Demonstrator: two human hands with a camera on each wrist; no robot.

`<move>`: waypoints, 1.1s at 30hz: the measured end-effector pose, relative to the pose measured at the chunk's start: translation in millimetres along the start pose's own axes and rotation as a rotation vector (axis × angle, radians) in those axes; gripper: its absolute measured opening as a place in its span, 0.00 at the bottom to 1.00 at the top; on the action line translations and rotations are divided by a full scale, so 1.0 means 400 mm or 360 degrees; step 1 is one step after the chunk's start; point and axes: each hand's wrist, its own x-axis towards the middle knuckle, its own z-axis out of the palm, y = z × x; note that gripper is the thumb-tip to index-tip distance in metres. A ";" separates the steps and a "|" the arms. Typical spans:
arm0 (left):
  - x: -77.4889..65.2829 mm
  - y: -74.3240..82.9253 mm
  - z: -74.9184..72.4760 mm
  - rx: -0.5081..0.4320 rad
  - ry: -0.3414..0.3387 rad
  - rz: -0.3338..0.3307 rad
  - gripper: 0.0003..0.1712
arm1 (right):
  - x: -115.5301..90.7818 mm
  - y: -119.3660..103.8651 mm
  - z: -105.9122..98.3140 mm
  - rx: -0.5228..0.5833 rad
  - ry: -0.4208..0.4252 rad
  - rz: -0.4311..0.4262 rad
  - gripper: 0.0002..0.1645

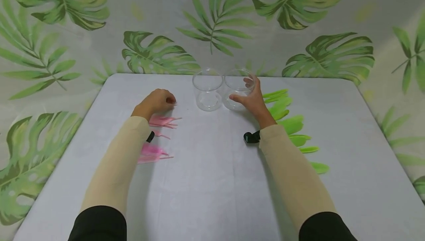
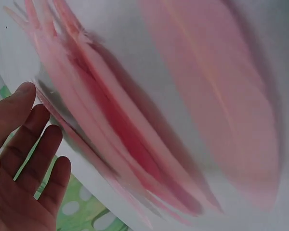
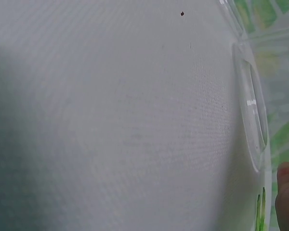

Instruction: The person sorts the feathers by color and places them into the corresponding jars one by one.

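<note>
My left hand (image 1: 154, 102) is at the far end of a column of pink feathers (image 1: 162, 121), pinching the quill of a thin pink feather (image 2: 81, 140) between thumb and forefinger. In the left wrist view its other fingers are spread, and a broad pale pink feather (image 2: 216, 106) lies nearby. My right hand (image 1: 255, 102) holds the right one of two clear cups, thumb at the front and fingers seen through the wall behind. That clear cup (image 1: 236, 86) stands upright beside the other clear cup (image 1: 208, 93). Only part of the hand shows in the right wrist view.
Green feathers (image 1: 293, 124) lie in a column on the right, partly under my right forearm. White cloth covers the table (image 1: 199, 182). Behind its far edge hangs a leaf-patterned cloth (image 1: 232, 56).
</note>
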 end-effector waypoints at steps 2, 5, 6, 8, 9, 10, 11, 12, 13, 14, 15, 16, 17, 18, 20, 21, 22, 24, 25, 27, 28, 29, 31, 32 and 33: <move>0.008 0.000 0.003 0.0018 -0.0006 0.0008 0.13 | 0.000 -0.001 -0.002 -0.0002 -0.0002 0.0005 0.65; 0.014 -0.004 0.006 0.0029 0.0013 0.0018 0.10 | -0.001 -0.003 -0.001 -0.0008 -0.0012 0.0016 0.65; 0.014 -0.006 0.006 0.0028 0.0023 0.0023 0.08 | 0.000 -0.002 0.000 -0.0003 -0.0012 0.0011 0.64; 0.015 -0.007 0.006 0.0020 0.0050 0.0031 0.06 | 0.002 -0.002 0.000 0.0002 -0.0008 0.0000 0.64; 0.015 -0.007 0.005 0.0018 0.0058 0.0028 0.06 | 0.002 -0.003 0.000 0.0004 -0.0004 -0.0004 0.64; 0.016 -0.007 0.005 0.0018 0.0064 0.0030 0.06 | 0.002 -0.004 -0.001 0.0007 -0.0002 -0.0008 0.64; 0.018 -0.008 0.005 0.0023 0.0068 0.0034 0.06 | 0.003 -0.004 -0.001 0.0009 0.0002 -0.0013 0.64; 0.019 -0.008 0.005 0.0026 0.0066 0.0035 0.06 | 0.003 -0.004 -0.002 0.0010 0.0009 -0.0017 0.64; 0.020 -0.008 0.006 0.0026 0.0064 0.0032 0.06 | 0.004 -0.003 -0.003 0.0008 0.0012 -0.0017 0.64; 0.021 -0.009 0.007 0.0028 0.0060 0.0027 0.06 | 0.005 -0.002 -0.002 0.0009 0.0017 -0.0020 0.64; 0.022 -0.009 0.009 0.0031 0.0055 0.0025 0.06 | 0.005 0.000 -0.003 0.0006 0.0019 -0.0017 0.64; 0.023 -0.010 0.010 0.0033 0.0050 0.0022 0.06 | 0.005 0.001 -0.002 0.0010 0.0020 -0.0018 0.64; 0.024 -0.010 0.011 0.0032 0.0044 0.0017 0.06 | 0.005 0.003 -0.002 0.0011 0.0022 -0.0020 0.64; 0.024 -0.010 0.013 0.0030 0.0040 0.0008 0.06 | 0.005 0.005 -0.002 0.0010 0.0022 -0.0019 0.64; 0.023 -0.009 0.013 0.0035 0.0039 -0.0001 0.06 | 0.005 0.005 0.000 0.0009 0.0018 -0.0021 0.64; 0.023 -0.009 0.013 0.0039 0.0038 -0.0004 0.06 | 0.004 0.004 0.000 0.0009 0.0015 -0.0018 0.64; 0.023 -0.008 0.012 0.0044 0.0038 -0.0008 0.06 | 0.003 0.004 0.000 0.0010 0.0015 -0.0020 0.64; 0.024 -0.008 0.012 0.0056 0.0037 -0.0016 0.06 | 0.003 0.004 -0.001 0.0007 0.0014 -0.0011 0.64; 0.024 -0.008 0.011 0.0065 0.0034 -0.0016 0.06 | 0.003 0.004 -0.001 0.0004 0.0012 -0.0007 0.65; 0.024 -0.008 0.009 0.0083 0.0033 -0.0022 0.06 | 0.004 0.004 -0.002 0.0001 0.0005 0.0002 0.64; 0.024 -0.009 0.008 0.0088 0.0037 -0.0031 0.06 | 0.004 0.004 -0.002 0.0002 0.0002 0.0004 0.64; 0.023 -0.010 0.006 0.0086 0.0046 -0.0038 0.06 | 0.004 0.004 -0.002 0.0001 -0.0003 0.0006 0.64; 0.022 -0.009 -0.001 0.0076 0.0078 -0.0034 0.07 | 0.005 0.004 -0.003 0.0007 -0.0016 0.0008 0.64; 0.021 -0.008 -0.006 0.0066 0.0104 -0.0034 0.07 | 0.005 0.005 -0.004 0.0009 -0.0021 0.0012 0.64; 0.021 -0.006 -0.014 0.0049 0.0133 -0.0034 0.07 | 0.004 0.004 -0.006 0.0010 -0.0024 0.0017 0.64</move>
